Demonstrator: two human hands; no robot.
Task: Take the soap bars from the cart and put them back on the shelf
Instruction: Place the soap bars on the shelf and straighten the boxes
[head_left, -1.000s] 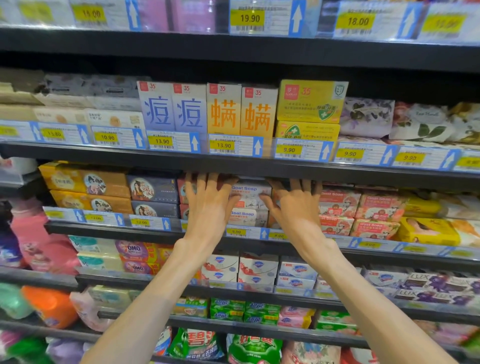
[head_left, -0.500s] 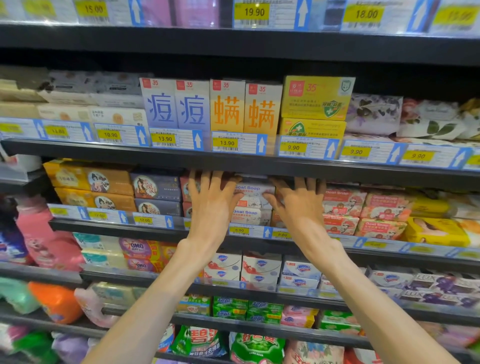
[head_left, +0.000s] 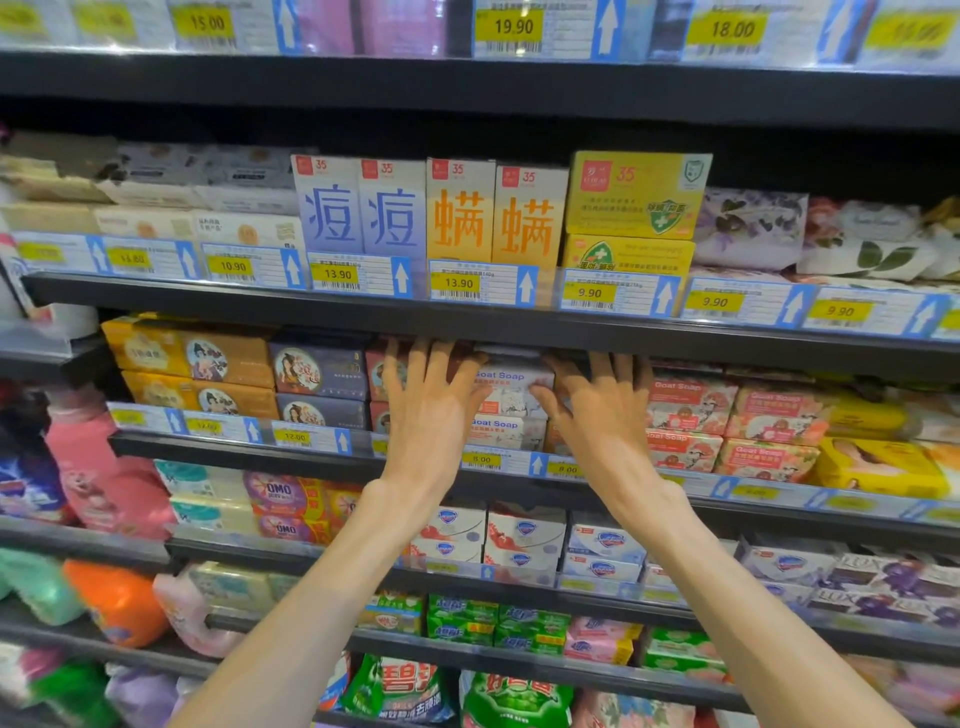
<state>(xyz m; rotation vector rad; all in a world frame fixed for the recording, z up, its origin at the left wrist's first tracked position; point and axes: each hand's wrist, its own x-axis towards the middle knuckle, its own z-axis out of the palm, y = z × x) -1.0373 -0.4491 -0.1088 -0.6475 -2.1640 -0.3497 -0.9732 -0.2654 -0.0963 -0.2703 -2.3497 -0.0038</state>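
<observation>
White-and-lilac cardboard boxes labelled "Goat Soap" (head_left: 511, 402) sit in a stack of two on the shelf (head_left: 467, 475), directly between the two hands. The left hand (head_left: 431, 410) lies flat against the packs just to the left of the stack, fingers straight and spread, thumb toward the top box. The right hand (head_left: 605, 410) mirrors it on the other side, fingers straight and reaching under the shelf above, thumb touching the top box's right edge. Neither hand curls around anything; both press or steady with open palms.

Each box looks like a light, rigid little carton, printed matte, with pale floral artwork and blue lettering. It probably holds a solid bar, so it should feel dense for its size and not fragile, though corners could dent. The best hold seems to be across the short sides, thumb opposite fingers, since the printed faces may slide against neighbouring cartons.

To the right of the right hand stand pink Goat Soap boxes (head_left: 691, 410).
</observation>
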